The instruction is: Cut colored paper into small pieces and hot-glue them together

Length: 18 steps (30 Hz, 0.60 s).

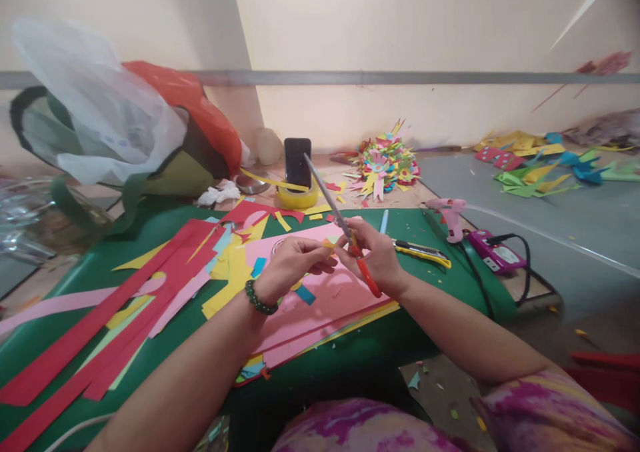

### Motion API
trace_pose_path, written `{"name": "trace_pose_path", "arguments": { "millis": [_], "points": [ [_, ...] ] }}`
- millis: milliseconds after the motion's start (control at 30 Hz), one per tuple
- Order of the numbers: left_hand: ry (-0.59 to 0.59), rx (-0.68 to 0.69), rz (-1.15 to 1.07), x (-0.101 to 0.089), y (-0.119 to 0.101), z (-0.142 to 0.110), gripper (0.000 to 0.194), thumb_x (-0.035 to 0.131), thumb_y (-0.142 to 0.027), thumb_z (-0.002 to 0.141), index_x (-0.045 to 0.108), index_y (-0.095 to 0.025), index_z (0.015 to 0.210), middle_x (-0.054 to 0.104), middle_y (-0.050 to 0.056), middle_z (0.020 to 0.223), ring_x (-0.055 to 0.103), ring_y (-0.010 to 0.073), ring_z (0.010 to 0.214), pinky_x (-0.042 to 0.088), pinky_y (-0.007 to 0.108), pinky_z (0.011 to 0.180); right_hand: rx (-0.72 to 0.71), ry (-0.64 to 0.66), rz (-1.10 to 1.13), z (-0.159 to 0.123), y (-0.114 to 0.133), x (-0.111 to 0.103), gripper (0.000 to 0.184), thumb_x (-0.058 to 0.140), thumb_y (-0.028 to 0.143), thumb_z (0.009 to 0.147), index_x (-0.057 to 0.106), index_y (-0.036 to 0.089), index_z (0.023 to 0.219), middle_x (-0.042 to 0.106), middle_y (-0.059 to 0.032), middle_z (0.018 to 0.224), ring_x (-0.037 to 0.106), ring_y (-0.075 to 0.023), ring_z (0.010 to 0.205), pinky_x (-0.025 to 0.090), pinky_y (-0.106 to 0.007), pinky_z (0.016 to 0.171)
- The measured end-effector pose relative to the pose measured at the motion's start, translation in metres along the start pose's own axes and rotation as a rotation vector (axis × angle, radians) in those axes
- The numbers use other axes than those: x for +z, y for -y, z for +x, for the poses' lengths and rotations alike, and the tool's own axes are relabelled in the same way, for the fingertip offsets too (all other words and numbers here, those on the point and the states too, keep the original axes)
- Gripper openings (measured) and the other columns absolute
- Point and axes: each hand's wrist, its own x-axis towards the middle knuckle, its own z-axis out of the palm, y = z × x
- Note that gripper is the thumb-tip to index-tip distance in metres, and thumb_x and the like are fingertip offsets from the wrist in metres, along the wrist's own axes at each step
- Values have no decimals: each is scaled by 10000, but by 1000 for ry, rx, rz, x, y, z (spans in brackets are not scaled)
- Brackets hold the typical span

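Note:
My right hand (373,255) is closed around a pair of scissors (364,269) with orange-red handles, their blades pointing up and away toward the phone. Between my fingertips is a small piece of yellow paper (328,244), which my left hand (297,262) pinches from the other side. A green bead bracelet circles my left wrist. Both hands are held above a stack of pink paper sheets (310,325), where small blue and yellow scraps lie. Long red paper strips (165,285) and yellow pieces spread to the left.
A phone (298,162) leans upright by a yellow tape roll (297,197). Behind is a colourful paper-flower cluster (385,169). A yellow box cutter (425,252), pink glue gun (449,217) and purple power strip (497,252) lie right. A bag (185,172) stands left; folded paper shapes (535,172) lie far right.

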Motion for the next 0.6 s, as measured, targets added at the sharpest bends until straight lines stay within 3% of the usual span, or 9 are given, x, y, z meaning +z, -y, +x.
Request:
{"name": "trace_pose_path", "arguments": {
  "millis": [133,333,467,600],
  "points": [
    [25,-5,-15,0,3,1,254,713,-394,702,700,-142,675,730,73,720,698,187,744,503,261,682,-106,81,-147,-1,2,-1,355,597,197,793,583,236,1146,693,-29,872,600,-144,625,508,-271,620],
    [6,15,-99,4,5,1,327,753,-452,699,700,-147,805,734,65,805,687,192,787,502,302,749,-189,138,-220,-1,4,-1,482,594,138,700,614,234,1172,711,-75,1002,593,-164,635,513,-314,672],
    [130,35,-105,3,3,1,391,775,-507,672,716,-147,812,744,75,839,685,194,821,497,294,778,-55,161,-70,-2,4,-1,486,583,124,689,604,226,1163,696,-23,919,563,-124,602,481,-249,592],
    [182,60,-133,-2,4,1,395,773,-513,685,709,-147,818,746,74,851,690,184,834,501,289,805,133,89,205,1,3,0,410,657,222,715,581,198,1117,680,-26,867,598,-132,647,498,-258,618]
  ]
}}
